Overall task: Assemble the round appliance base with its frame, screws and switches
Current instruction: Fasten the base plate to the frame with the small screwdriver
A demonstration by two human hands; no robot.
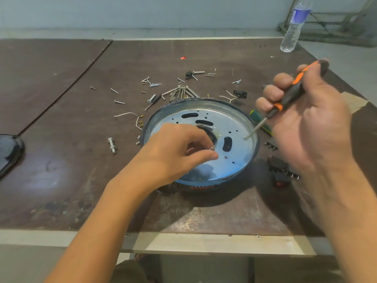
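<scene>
The round appliance base [236, 127] lies on the brown table, a shiny metal plate with slots and holes inside a dark rim. My left hand [173, 152] rests inside it over the middle, fingers pinched on something small that I cannot make out. My right hand [312, 119] grips an orange-and-black screwdriver [293, 92], its tip touching the plate at the right side near the rim. Black switches [280, 170] lie to the right of the base. Loose screws [152, 83] are scattered behind it.
A bundle of hex keys [179, 92], a bolt with nut [112, 145], short wires [126, 115] and a green screwdriver [258, 119] lie around the base. A water bottle [294, 25] stands at the back right. A dark object [9, 150] sits at the left edge.
</scene>
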